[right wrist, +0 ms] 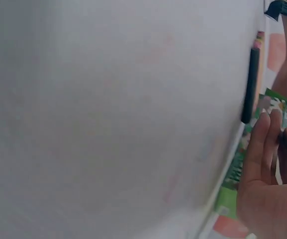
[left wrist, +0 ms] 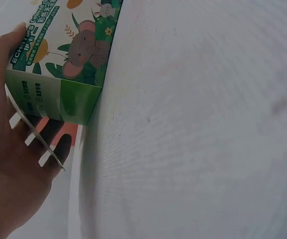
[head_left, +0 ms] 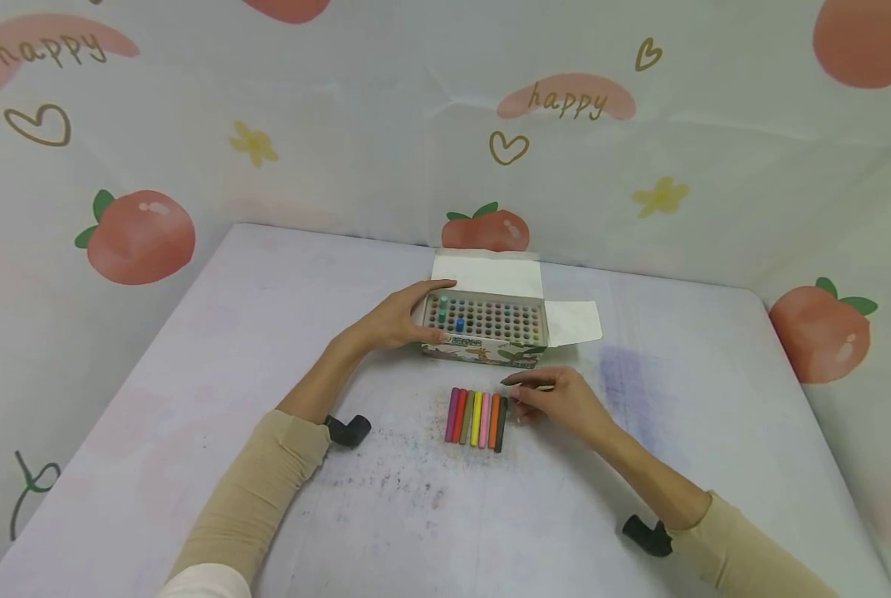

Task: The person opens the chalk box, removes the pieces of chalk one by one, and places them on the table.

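Box [head_left: 482,353] sits open on the table [head_left: 415,548], lid [head_left: 486,274] laid out at the far side, side flap [head_left: 574,322] splayed right. My left hand [head_left: 396,320] grips its left end: thumb at the front edge, other fingers round toward the back. Holes fill the box top; two green crayons [head_left: 443,316] and a blue crayon [head_left: 460,325] stick up toward the left. My right hand [head_left: 557,403] is in front of the box, fingertips pinching a dark stick [head_left: 505,382], mostly hidden, exact colour unclear. Just left of those fingers, seven crayons [head_left: 476,419] lie side by side, near the box front: purple, red, brown, yellow, pink, orange, near-black. Purple smear [head_left: 630,399] on the table, right of the box. Peach-print cloth [head_left: 370,149] behind.
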`<action>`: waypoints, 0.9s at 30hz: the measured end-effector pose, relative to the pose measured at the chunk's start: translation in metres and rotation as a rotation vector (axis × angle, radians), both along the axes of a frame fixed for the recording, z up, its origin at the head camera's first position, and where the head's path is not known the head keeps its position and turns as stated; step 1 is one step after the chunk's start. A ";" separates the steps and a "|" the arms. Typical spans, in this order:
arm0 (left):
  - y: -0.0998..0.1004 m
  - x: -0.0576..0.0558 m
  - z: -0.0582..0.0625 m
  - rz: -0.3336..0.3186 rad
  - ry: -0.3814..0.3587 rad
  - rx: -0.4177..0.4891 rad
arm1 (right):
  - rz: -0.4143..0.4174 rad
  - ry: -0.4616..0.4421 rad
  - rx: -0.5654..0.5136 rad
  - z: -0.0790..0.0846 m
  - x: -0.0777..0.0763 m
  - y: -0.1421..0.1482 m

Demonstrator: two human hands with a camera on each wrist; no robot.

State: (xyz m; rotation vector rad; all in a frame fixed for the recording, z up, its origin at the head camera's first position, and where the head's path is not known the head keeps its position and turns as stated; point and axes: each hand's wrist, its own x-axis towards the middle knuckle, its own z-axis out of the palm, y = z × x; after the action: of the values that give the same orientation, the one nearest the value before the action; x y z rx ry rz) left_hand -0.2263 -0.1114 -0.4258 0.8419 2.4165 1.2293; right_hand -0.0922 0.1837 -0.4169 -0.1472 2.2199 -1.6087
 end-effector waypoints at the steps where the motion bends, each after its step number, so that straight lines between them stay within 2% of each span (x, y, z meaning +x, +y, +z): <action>1: 0.000 0.000 0.000 0.000 0.001 0.001 | 0.000 0.005 -0.002 0.002 -0.001 0.000; 4: 0.000 0.000 0.000 -0.002 0.001 0.006 | 0.009 0.027 -0.024 0.008 -0.007 0.000; 9: 0.000 0.000 -0.001 -0.005 0.002 0.010 | 0.019 0.122 -0.050 0.019 -0.016 -0.002; 15: 0.001 0.000 0.002 -0.007 -0.001 0.009 | -0.032 0.211 -0.029 0.032 -0.026 -0.006; 19: 0.000 0.001 0.004 0.001 -0.011 0.008 | -0.068 0.236 -0.016 0.040 -0.033 -0.009; 27: 0.000 0.002 0.003 -0.005 -0.012 0.015 | -0.067 0.247 -0.029 0.045 -0.050 -0.017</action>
State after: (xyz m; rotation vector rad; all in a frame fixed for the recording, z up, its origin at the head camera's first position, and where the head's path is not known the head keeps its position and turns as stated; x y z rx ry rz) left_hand -0.2246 -0.1109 -0.4224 0.8423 2.3975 1.2484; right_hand -0.1424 0.1666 -0.3715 -0.2975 2.4081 -1.7409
